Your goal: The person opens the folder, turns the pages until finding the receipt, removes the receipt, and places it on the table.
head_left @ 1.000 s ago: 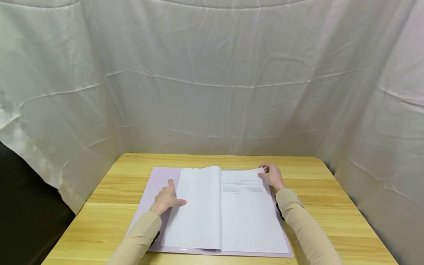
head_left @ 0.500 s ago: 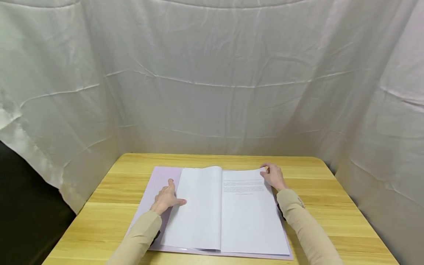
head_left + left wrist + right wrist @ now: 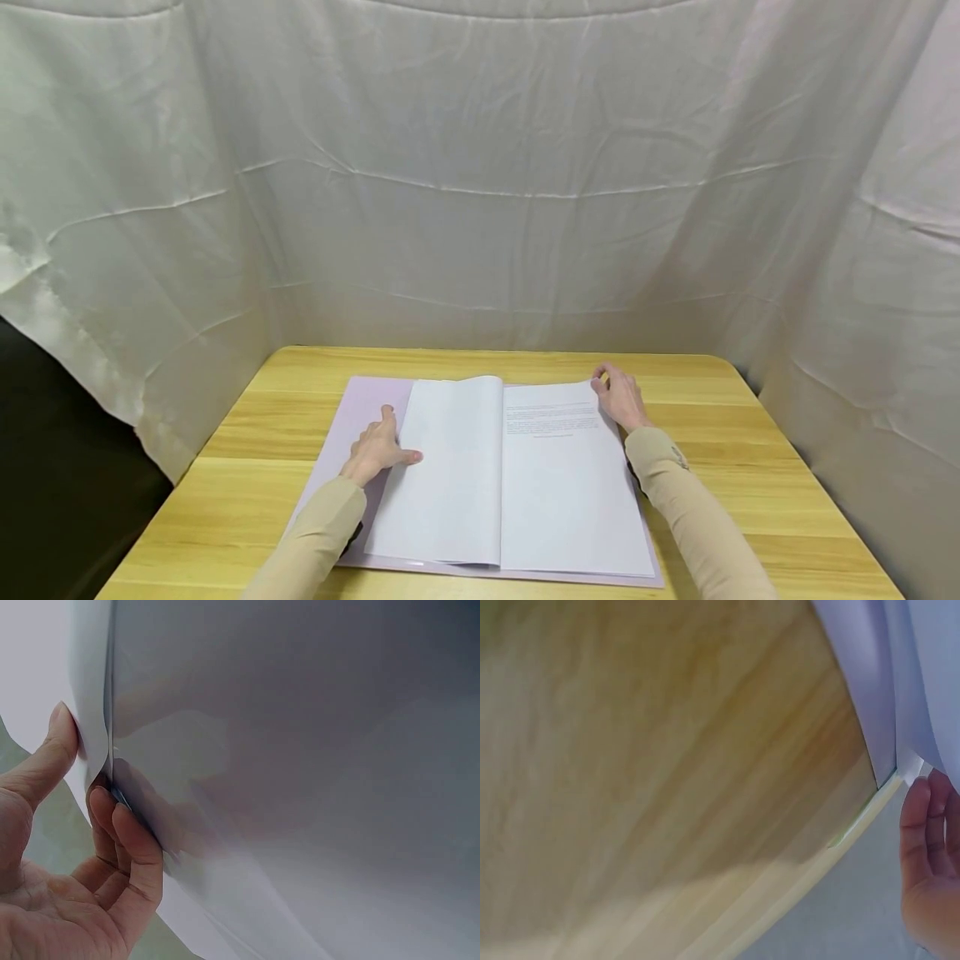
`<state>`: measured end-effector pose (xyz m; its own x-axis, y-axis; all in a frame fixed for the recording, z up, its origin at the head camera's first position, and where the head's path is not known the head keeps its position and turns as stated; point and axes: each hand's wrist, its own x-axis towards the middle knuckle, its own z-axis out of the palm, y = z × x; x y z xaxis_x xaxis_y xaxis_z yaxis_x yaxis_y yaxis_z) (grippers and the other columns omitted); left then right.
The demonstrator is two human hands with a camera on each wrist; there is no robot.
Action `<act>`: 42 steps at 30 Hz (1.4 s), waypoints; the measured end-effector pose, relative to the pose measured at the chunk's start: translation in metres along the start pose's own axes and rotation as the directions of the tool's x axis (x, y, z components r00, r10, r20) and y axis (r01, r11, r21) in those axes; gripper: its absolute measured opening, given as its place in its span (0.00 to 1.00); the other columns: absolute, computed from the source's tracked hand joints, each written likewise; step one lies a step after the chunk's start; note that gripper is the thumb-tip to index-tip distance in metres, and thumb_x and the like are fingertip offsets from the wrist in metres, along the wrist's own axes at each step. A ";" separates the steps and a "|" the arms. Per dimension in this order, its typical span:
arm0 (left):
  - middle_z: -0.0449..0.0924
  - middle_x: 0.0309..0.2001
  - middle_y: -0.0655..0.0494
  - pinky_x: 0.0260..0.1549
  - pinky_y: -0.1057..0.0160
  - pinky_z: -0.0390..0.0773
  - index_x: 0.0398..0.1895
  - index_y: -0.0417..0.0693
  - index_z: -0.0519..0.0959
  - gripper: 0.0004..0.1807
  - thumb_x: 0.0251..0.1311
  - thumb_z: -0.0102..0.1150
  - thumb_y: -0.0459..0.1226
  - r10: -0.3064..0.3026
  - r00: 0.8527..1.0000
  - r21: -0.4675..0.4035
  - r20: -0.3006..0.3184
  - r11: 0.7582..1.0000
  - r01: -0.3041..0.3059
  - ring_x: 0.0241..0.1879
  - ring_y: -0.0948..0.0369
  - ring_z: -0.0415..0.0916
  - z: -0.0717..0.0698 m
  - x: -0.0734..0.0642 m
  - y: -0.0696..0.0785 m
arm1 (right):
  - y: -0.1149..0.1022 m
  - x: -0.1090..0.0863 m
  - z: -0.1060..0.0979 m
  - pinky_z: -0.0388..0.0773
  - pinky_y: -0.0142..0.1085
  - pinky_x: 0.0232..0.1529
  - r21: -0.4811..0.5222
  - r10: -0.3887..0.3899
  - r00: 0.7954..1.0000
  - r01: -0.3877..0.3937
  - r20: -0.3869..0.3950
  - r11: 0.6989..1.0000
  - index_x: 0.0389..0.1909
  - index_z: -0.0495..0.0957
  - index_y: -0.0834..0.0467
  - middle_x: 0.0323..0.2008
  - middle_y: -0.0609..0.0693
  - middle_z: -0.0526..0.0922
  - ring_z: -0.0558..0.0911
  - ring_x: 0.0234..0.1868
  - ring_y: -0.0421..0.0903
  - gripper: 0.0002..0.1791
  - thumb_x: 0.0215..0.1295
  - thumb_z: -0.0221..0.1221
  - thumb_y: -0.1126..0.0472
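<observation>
A lavender folder [image 3: 372, 390] lies spread on the table, with white pages in it. On its left half rests a white page [image 3: 457, 467], bulging near the fold. My left hand [image 3: 375, 448] sits over that page's left edge, thumb on the paper and the other fingers apart from it over the lavender cover. Printed lines run across the top of the right page [image 3: 573, 492]. My right hand [image 3: 621, 398] pinches this page's upper right corner, with thumb and forefinger bent. In the right wrist view, the fingertips [image 3: 919, 787] meet the lifted white corner.
The folder lies on a wooden table [image 3: 750, 467] with rounded far corners. Pale grey cloth [image 3: 480, 250] hangs behind and at both sides. Dark material [image 3: 60, 467] shows at the far left below the cloth.
My right hand has shifted slightly right and up at the page corner, its thumb and forefinger bending into a rounder loop. The left hand has stayed still.
</observation>
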<state>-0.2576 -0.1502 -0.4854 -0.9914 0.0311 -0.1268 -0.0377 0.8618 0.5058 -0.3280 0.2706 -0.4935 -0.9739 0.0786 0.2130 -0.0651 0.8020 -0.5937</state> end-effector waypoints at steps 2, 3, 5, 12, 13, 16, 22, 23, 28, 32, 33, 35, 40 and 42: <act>0.71 0.62 0.23 0.54 0.31 0.74 0.75 0.26 0.48 0.62 0.47 0.79 0.45 -0.002 1.000 0.002 0.002 1.000 0.002 0.56 0.30 0.74 0.000 0.000 0.000 | -0.001 0.000 0.000 0.64 0.36 0.32 -0.006 0.018 1.000 -0.018 -0.004 1.000 0.43 0.75 0.59 0.31 0.59 0.79 0.74 0.31 0.52 0.05 0.73 0.53 0.62; 0.71 0.61 0.23 0.54 0.31 0.74 0.75 0.26 0.48 0.62 0.47 0.79 0.45 -0.002 1.000 0.003 0.002 1.000 0.002 0.56 0.30 0.74 0.000 0.000 0.000 | -0.001 0.000 -0.001 0.64 0.36 0.32 -0.006 0.030 1.000 -0.030 -0.004 1.000 0.42 0.74 0.59 0.32 0.59 0.80 0.75 0.32 0.53 0.05 0.74 0.53 0.61; 0.72 0.61 0.23 0.53 0.31 0.75 0.75 0.26 0.48 0.62 0.47 0.79 0.45 -0.001 1.000 0.006 0.002 1.000 0.001 0.55 0.30 0.74 0.000 0.000 0.000 | -0.001 0.000 -0.001 0.65 0.36 0.33 -0.012 0.050 0.999 -0.050 -0.004 0.999 0.41 0.74 0.59 0.35 0.60 0.82 0.76 0.33 0.53 0.06 0.74 0.54 0.60; 0.73 0.60 0.24 0.52 0.31 0.75 0.75 0.26 0.49 0.61 0.48 0.79 0.44 0.011 1.000 -0.005 0.001 1.000 -0.011 0.53 0.31 0.75 -0.001 -0.001 0.001 | 0.000 -0.001 -0.002 0.69 0.39 0.34 -0.046 0.042 0.999 -0.044 -0.032 0.998 0.39 0.77 0.60 0.38 0.61 0.84 0.78 0.35 0.54 0.08 0.74 0.55 0.59; 0.73 0.60 0.24 0.52 0.31 0.75 0.75 0.26 0.49 0.61 0.48 0.79 0.44 0.012 1.000 -0.004 0.001 1.000 -0.012 0.53 0.31 0.75 -0.001 -0.001 0.001 | 0.000 -0.001 -0.002 0.71 0.40 0.35 -0.047 0.032 0.999 -0.034 -0.042 0.998 0.39 0.79 0.61 0.38 0.62 0.84 0.78 0.36 0.55 0.09 0.74 0.56 0.59; 0.73 0.60 0.24 0.51 0.32 0.76 0.74 0.26 0.49 0.61 0.47 0.79 0.45 0.014 1.000 -0.002 -0.001 1.000 -0.014 0.53 0.31 0.76 -0.001 -0.002 0.000 | 0.000 -0.002 -0.002 0.77 0.48 0.40 -0.061 -0.012 0.996 0.007 -0.088 0.998 0.41 0.83 0.64 0.41 0.64 0.86 0.82 0.40 0.59 0.11 0.72 0.57 0.61; 0.72 0.61 0.24 0.52 0.32 0.76 0.75 0.26 0.49 0.61 0.47 0.79 0.44 0.013 1.000 -0.009 -0.003 1.000 -0.013 0.53 0.32 0.76 -0.001 -0.001 0.001 | 0.001 -0.004 -0.004 0.80 0.58 0.49 -0.088 -0.094 0.985 0.082 -0.145 0.993 0.43 0.86 0.68 0.45 0.66 0.87 0.84 0.48 0.64 0.12 0.69 0.59 0.63; 0.72 0.61 0.24 0.52 0.32 0.75 0.75 0.27 0.49 0.61 0.48 0.79 0.44 0.011 1.000 -0.012 -0.002 1.000 -0.011 0.54 0.32 0.75 -0.001 -0.002 0.001 | 0.000 -0.004 -0.004 0.80 0.57 0.48 -0.082 -0.100 0.984 0.088 -0.146 0.993 0.43 0.86 0.68 0.45 0.66 0.87 0.84 0.48 0.64 0.12 0.68 0.59 0.64; 0.71 0.63 0.25 0.54 0.31 0.74 0.76 0.29 0.48 0.61 0.48 0.79 0.44 0.009 1.000 -0.024 0.004 1.000 -0.009 0.56 0.32 0.74 -0.001 -0.003 0.002 | -0.003 -0.004 -0.004 0.80 0.52 0.45 0.016 -0.041 0.991 0.043 -0.124 0.999 0.42 0.86 0.67 0.42 0.65 0.88 0.85 0.44 0.61 0.11 0.69 0.60 0.64; 0.71 0.64 0.26 0.54 0.31 0.74 0.77 0.30 0.48 0.62 0.48 0.79 0.44 0.015 1.000 -0.026 0.006 1.000 -0.014 0.56 0.32 0.74 -0.002 -0.004 0.002 | -0.007 -0.003 -0.005 0.80 0.50 0.50 0.127 0.039 0.998 -0.032 -0.053 0.991 0.44 0.82 0.66 0.47 0.68 0.87 0.85 0.50 0.62 0.12 0.70 0.61 0.60; 0.71 0.64 0.26 0.54 0.32 0.74 0.77 0.31 0.48 0.62 0.47 0.79 0.44 0.015 1.000 -0.026 0.005 1.000 -0.014 0.56 0.32 0.74 -0.003 -0.005 0.003 | -0.008 -0.004 -0.005 0.80 0.51 0.52 0.157 0.049 0.998 -0.044 -0.027 0.987 0.46 0.81 0.66 0.50 0.69 0.85 0.85 0.53 0.63 0.13 0.70 0.61 0.60; 0.72 0.64 0.28 0.53 0.32 0.74 0.76 0.32 0.49 0.61 0.47 0.79 0.44 0.014 1.000 -0.027 0.003 1.000 -0.014 0.55 0.32 0.74 -0.004 -0.005 0.004 | -0.009 -0.004 -0.006 0.80 0.53 0.57 0.211 0.068 0.997 -0.072 0.026 0.975 0.51 0.79 0.67 0.56 0.71 0.81 0.83 0.57 0.66 0.17 0.70 0.61 0.58; 0.71 0.66 0.31 0.52 0.33 0.76 0.76 0.34 0.50 0.60 0.47 0.79 0.44 0.014 1.000 -0.044 -0.005 0.999 -0.014 0.55 0.32 0.75 -0.005 -0.006 0.007 | -0.009 -0.009 -0.010 0.79 0.55 0.59 0.277 0.102 0.979 -0.149 0.179 0.949 0.68 0.67 0.70 0.63 0.75 0.74 0.78 0.62 0.67 0.33 0.70 0.62 0.55; 0.70 0.68 0.31 0.52 0.33 0.76 0.76 0.34 0.50 0.60 0.47 0.79 0.44 0.023 1.000 -0.055 -0.013 0.998 -0.023 0.56 0.32 0.75 -0.005 -0.007 0.008 | -0.009 -0.011 -0.012 0.81 0.52 0.57 0.292 0.102 0.969 -0.167 0.226 0.942 0.71 0.62 0.71 0.64 0.75 0.74 0.80 0.60 0.66 0.37 0.71 0.61 0.54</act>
<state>-0.2518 -0.1462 -0.4761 -0.9936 0.0441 -0.1043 -0.0213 0.8318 0.5547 -0.3143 0.2698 -0.4810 -0.9993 0.0240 -0.0296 0.0380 0.5690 -0.8215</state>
